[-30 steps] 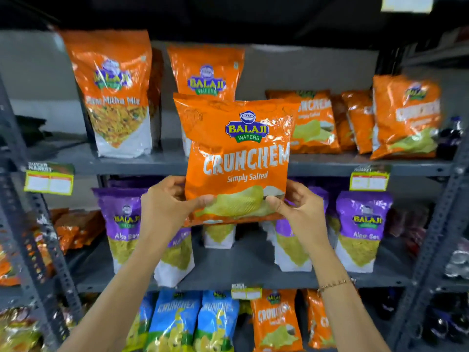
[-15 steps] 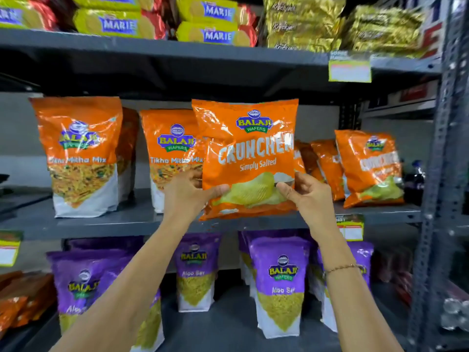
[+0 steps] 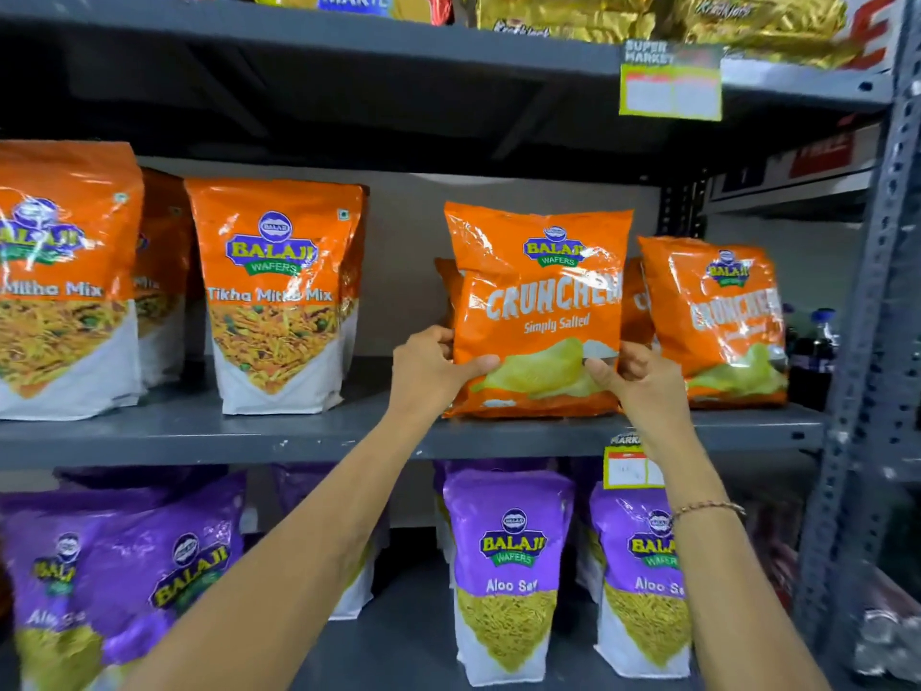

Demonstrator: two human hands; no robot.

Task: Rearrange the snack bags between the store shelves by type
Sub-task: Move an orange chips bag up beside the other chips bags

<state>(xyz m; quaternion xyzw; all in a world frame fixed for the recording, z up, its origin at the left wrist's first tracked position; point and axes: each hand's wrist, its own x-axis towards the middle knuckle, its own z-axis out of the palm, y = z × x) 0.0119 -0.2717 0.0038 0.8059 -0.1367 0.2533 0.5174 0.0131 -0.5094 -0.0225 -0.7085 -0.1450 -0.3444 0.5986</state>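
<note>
An orange Crunchem Simply Salted bag (image 3: 538, 301) stands upright on the grey middle shelf (image 3: 199, 433), its bottom edge resting on the shelf board. My left hand (image 3: 433, 366) grips its lower left edge and my right hand (image 3: 640, 379) grips its lower right corner. More orange Crunchem bags (image 3: 717, 316) stand just right of it and partly behind it. Orange Tikha Mitha Mix bags (image 3: 274, 296) stand on the same shelf to the left, with a gap between them and the held bag.
Purple Aloo Sev bags (image 3: 508, 571) line the shelf below. Marie biscuit packs (image 3: 354, 0) and gold packets (image 3: 722, 17) sit on the top shelf. A perforated grey upright (image 3: 877, 291) bounds the right side, with dark bottles (image 3: 812, 351) beside it. Price tags (image 3: 670, 82) hang from shelf edges.
Both hands have carried the Crunchem bag up and right, from in front of the shelf edge onto the middle shelf beside the other Crunchem bags. The view has tilted upward.
</note>
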